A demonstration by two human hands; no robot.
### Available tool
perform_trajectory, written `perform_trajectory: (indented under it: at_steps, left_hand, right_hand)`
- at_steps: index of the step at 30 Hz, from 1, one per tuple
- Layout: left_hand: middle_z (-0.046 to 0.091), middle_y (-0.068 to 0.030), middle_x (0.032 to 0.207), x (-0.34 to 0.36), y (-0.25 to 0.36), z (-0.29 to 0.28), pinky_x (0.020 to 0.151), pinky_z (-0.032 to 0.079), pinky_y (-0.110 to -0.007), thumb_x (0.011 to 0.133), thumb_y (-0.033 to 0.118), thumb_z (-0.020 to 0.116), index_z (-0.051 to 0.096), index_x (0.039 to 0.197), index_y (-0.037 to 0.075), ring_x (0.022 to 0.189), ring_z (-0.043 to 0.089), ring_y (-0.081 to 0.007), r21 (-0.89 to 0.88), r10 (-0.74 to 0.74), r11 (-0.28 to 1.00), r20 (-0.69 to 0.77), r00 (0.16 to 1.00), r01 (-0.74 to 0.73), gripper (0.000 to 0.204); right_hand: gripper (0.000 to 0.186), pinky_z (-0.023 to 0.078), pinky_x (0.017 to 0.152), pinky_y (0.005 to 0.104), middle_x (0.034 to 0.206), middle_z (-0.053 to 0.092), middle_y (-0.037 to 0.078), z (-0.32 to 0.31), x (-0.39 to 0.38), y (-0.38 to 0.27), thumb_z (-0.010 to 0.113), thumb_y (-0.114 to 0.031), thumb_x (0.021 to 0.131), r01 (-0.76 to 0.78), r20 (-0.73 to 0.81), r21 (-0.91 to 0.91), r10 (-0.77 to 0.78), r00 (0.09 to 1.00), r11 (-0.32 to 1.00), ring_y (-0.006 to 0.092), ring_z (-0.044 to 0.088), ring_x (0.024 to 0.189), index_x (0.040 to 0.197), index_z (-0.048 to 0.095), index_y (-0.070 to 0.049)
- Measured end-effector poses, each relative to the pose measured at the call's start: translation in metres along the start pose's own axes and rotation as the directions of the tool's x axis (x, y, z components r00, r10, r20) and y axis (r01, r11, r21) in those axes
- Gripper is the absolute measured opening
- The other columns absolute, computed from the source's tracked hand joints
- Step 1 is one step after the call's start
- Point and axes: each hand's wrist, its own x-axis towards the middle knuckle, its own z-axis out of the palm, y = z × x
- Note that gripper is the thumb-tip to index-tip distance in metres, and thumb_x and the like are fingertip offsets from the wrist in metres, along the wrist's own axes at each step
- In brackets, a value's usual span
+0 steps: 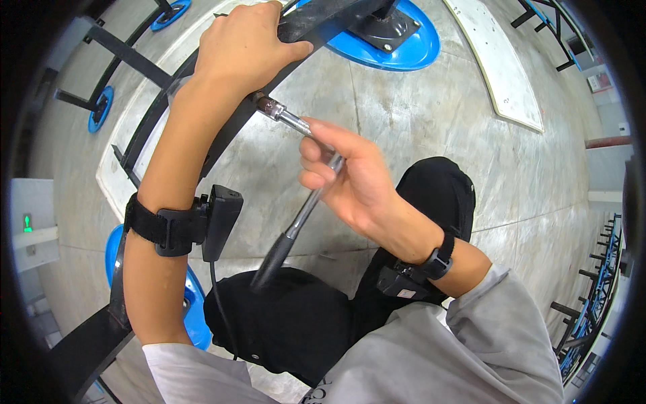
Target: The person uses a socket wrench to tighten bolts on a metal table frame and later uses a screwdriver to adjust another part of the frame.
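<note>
My left hand (242, 47) grips a curved black metal beam (332, 15) at the top, fingers curled over its far side. Just below it, a chrome socket (274, 110) on an extension bar points at the beam's underside, where its tip meets a fitting partly hidden by my wrist. My right hand (346, 172) has its fingers curled on the socket wrench (291, 233) near the joint with the bar; the black grip hangs down-left above my left knee and is slightly blurred. Both forearms wear strapped black devices.
Blue oval base plates (420, 40) carry the frame, one also at lower left (195, 313). A white curved panel (505, 81) lies on the concrete floor (511, 195) at top right. More black frames stand at upper left (124, 50) and along the right side (592, 289).
</note>
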Motion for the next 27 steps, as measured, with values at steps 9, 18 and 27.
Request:
perform_trajectory:
  at_steps: [9,18,27]
  left_hand:
    - [0.06,-0.0182,0.074,0.002,0.009,-0.005,0.064,0.045,-0.042,0.065,0.043,0.065,0.057,0.082,0.001,0.071,0.059,-0.0343,-0.008,-0.055,0.998,0.048,0.997,0.055,0.046]
    - [0.061,-0.0152,0.071,0.0,0.004,0.002,0.066,0.047,-0.039,0.067,0.041,0.065,0.06,0.089,0.003,0.071,0.061,-0.0313,0.007,-0.04,0.999,0.037,0.999,0.04,0.044]
    - [0.061,-0.0155,0.071,-0.001,0.002,0.002,0.065,0.048,-0.039,0.066,0.039,0.065,0.06,0.091,0.002,0.071,0.061,-0.0317,0.022,-0.02,1.0,-0.034,0.999,0.021,0.045]
  right_hand:
    - [0.01,0.034,0.045,0.0221,0.068,0.047,0.006,-0.003,0.014,-0.004,0.05,-0.009,0.085,-0.27,0.092,0.615,0.272,0.958,0.741,0.0098,0.036,0.051,0.087,0.045,-0.001]
    - [0.027,0.044,0.052,0.0333,0.078,0.058,0.016,-0.015,0.017,-0.006,0.052,0.0,0.076,0.514,0.753,-0.649,-0.381,0.536,-0.561,0.0304,0.056,0.061,0.103,0.052,0.002]
    - [0.027,0.038,0.047,0.0246,0.064,0.048,0.002,-0.012,-0.009,-0.01,0.056,-0.007,0.082,0.221,0.07,-0.492,-0.215,0.974,0.842,0.0085,0.045,0.049,0.105,0.05,0.006]
